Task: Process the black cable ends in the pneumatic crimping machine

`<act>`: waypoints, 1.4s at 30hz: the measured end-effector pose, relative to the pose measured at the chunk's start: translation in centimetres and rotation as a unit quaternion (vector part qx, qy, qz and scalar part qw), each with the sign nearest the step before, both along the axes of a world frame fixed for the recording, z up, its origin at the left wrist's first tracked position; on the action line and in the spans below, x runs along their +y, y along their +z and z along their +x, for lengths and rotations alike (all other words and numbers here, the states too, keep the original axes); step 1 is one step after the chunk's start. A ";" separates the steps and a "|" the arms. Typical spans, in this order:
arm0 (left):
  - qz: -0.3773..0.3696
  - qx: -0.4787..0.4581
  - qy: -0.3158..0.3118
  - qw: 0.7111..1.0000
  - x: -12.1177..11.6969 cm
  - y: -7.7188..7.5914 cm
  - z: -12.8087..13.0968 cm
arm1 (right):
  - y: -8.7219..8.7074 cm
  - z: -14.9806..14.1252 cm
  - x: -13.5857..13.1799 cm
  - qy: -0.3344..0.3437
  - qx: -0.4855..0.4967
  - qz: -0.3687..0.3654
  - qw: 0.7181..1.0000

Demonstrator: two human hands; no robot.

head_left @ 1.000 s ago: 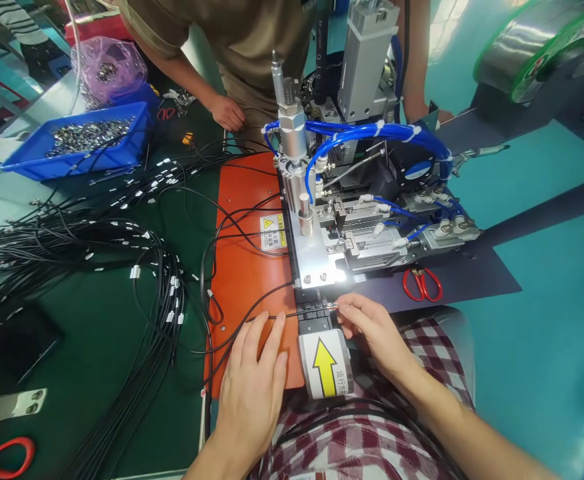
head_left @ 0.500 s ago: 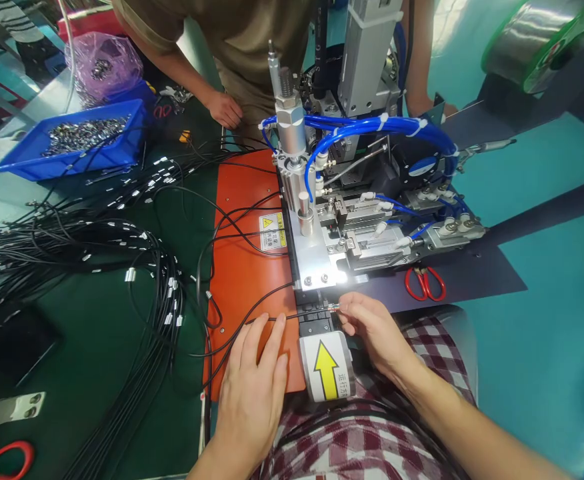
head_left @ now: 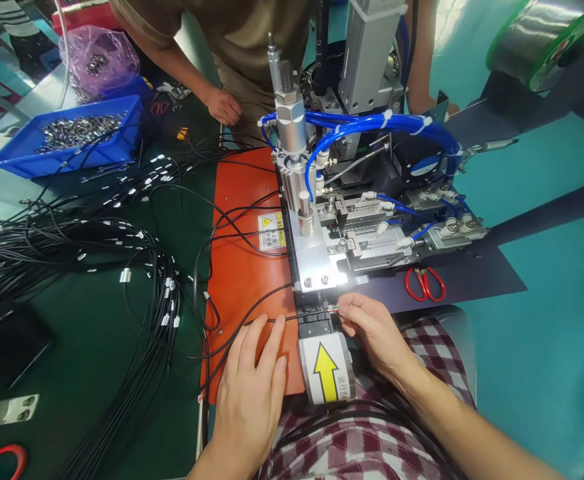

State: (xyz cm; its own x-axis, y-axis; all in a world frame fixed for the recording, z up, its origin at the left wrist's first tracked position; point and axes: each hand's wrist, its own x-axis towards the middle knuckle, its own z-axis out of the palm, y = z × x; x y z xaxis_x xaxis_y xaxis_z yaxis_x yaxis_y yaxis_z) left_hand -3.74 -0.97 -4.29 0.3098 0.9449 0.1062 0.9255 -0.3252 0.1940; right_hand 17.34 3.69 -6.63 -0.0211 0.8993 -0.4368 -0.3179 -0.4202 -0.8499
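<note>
A thin black cable (head_left: 293, 317) runs across the orange plate (head_left: 249, 267) into the small dark fixture (head_left: 315, 320) at the machine's front. My left hand (head_left: 253, 383) lies on the plate with fingers stretched out, its fingertips touching this cable. On the fixture's other side, my right hand (head_left: 367, 327) is closed in a pinch on the thin coloured wires (head_left: 334, 309) at the cable's end. The machine (head_left: 317, 257), with metal cylinders and blue air hoses (head_left: 372, 127), stands just beyond both hands. Part of the wires is hidden by my right fingertips.
Bundles of black cables (head_left: 157, 280) spread over the green table at left. A blue bin (head_left: 67, 137) of small metal parts stands behind them. Red-handled scissors (head_left: 425, 285) lie right of the machine. A co-worker's hand (head_left: 225, 107) rests across the table. A wire spool (head_left: 542, 43) is at upper right.
Both hands keep their places at the cable and its wires. The camera's view has shifted very slightly.
</note>
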 end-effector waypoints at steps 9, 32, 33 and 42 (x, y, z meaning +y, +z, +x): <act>-0.004 0.003 -0.006 1.000 0.1 0.1 -0.1 | 0.2 -0.2 -0.1 0.002 0.021 -0.022 1.000; 0.002 -0.010 0.005 1.000 -0.6 0.1 0.1 | -2.2 5.6 -5.5 -0.167 0.060 -0.134 0.975; 0.001 -0.013 0.007 1.000 -0.6 0.1 0.0 | -2.4 5.9 -5.9 -0.177 0.058 -0.137 0.973; -0.020 -0.073 -0.033 0.997 5.9 1.6 0.6 | -5.7 8.4 -9.8 -0.213 0.016 -0.195 0.957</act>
